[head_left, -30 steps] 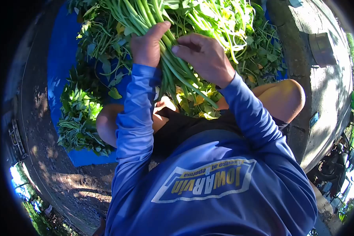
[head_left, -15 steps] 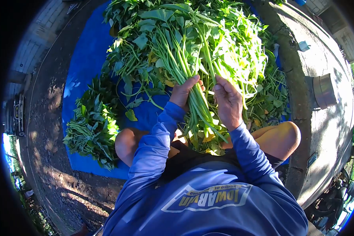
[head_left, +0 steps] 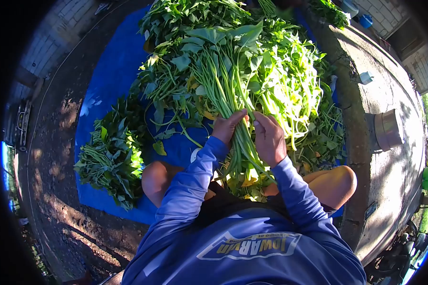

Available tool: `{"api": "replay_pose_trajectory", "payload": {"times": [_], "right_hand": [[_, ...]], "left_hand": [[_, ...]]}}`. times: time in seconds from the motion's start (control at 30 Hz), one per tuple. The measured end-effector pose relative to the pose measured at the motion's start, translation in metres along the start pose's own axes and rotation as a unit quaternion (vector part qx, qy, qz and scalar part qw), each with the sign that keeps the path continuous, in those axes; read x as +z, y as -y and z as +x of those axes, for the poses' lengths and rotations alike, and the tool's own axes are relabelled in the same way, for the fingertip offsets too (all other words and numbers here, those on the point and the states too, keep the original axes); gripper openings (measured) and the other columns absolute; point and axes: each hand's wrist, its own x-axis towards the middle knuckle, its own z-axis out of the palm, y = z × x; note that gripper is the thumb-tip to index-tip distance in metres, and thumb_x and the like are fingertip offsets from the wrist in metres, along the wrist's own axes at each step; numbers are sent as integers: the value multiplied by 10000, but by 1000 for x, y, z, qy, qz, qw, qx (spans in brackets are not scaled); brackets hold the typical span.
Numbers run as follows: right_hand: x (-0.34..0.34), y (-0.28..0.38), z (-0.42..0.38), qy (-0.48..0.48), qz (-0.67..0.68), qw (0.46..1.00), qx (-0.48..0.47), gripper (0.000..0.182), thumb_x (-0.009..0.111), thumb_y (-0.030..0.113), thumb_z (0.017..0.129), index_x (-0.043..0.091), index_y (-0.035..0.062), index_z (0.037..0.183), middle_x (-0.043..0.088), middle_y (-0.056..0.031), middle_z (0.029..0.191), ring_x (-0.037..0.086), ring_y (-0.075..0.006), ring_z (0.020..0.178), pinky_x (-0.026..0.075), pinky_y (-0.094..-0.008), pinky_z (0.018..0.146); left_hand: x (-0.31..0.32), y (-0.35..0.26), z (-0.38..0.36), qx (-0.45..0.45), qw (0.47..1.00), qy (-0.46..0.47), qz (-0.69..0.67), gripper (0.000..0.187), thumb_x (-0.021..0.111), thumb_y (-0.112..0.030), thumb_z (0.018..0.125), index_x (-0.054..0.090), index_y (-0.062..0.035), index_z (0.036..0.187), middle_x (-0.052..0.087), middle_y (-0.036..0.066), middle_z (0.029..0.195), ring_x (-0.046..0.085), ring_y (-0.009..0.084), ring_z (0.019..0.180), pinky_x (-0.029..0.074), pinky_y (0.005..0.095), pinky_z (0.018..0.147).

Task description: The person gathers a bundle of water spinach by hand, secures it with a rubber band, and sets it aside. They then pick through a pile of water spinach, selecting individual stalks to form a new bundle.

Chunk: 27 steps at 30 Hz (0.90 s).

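A bunch of long-stemmed leafy greens (head_left: 218, 88) slants across the middle of the view, leaves away from me and cut stem ends toward my lap. My left hand (head_left: 228, 128) is closed around its stems, thumb on top. Right beside it, my right hand (head_left: 270, 138) is closed, fingers pinched at a leafy stem that lies along the bunch's right side; its tips are partly hidden. Beyond both hands rises a large heap of loose greens (head_left: 290, 80), brightly sunlit on its right.
A blue tarp (head_left: 104, 71) lies under the greens. Bundled greens (head_left: 111, 159) rest on it to my left. My crossed legs frame the near side. At right are a concrete ledge (head_left: 354, 114) and a round metal container (head_left: 387, 129).
My right hand has brought its leafy stem in against the bunch, close to my left hand. Both hands sit lower in view, and the camera view has shifted slightly.
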Motion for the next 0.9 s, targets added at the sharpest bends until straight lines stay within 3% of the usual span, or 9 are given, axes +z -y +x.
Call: {"api": "replay_pose_trajectory", "payload": {"times": [0.07,0.17,0.3,0.47,0.5,0.6,0.63,0.77,0.9], "right_hand": [[9,0,-13,24,42,996,69,277,606,82,1000,694,-21,1242,717,-195,1040,712,-306,924,546,-373,827],[17,-11,-25,37,66,996,54,275,608,84,1001,693,-29,1237,723,-208,1069,722,-320,970,547,-371,872],[30,-22,-29,23,53,998,27,278,609,91,1004,687,-40,1237,721,-215,1074,716,-337,986,543,-380,887],[32,0,-38,69,87,994,-2,351,616,75,998,636,-36,1331,659,-195,1031,676,-338,918,534,-391,831],[32,0,-40,55,75,994,-50,373,635,66,984,632,-31,1344,657,-191,1044,669,-328,905,538,-382,828],[14,22,-42,52,117,991,-38,395,678,26,942,660,18,1336,663,-158,1100,680,-289,907,554,-360,811],[6,23,-41,33,97,992,-73,363,679,19,937,679,26,1299,666,-149,1120,688,-272,896,560,-357,802],[-26,3,-41,17,157,987,35,150,671,17,936,747,-14,1061,701,-115,925,686,-204,834,529,-306,766],[-36,-57,-37,-63,89,993,53,161,649,35,937,742,2,1065,689,-87,934,650,-178,817,512,-303,733]], "left_hand": [[-2,0,4,3,997,26,-70,266,803,-188,917,680,-79,1126,724,46,945,711,154,805,592,328,696],[-6,3,1,-56,995,21,-83,312,811,-218,925,670,-90,1172,715,49,1013,715,168,854,598,333,739],[8,21,3,214,973,-86,-15,374,829,-210,915,659,-65,1215,712,56,1078,701,167,843,584,326,753],[-4,-4,-2,4,999,-28,26,163,828,-132,862,723,-29,932,696,53,770,660,159,641,539,301,587],[-2,-9,-4,32,999,-15,31,166,824,-129,858,720,-26,937,695,54,771,660,162,636,541,302,582],[4,-38,-18,111,993,13,43,173,814,-113,843,708,-17,940,684,57,766,666,178,623,555,307,574],[6,-52,-26,81,995,5,64,219,817,-109,834,701,-15,994,685,62,787,673,185,631,564,319,577],[17,-88,-40,251,963,27,98,367,845,-153,804,672,-24,1100,706,73,872,680,184,700,578,339,681],[10,-96,-35,372,921,-11,111,307,858,-23,806,719,-34,1079,744,47,953,708,135,826,600,313,781]]}}
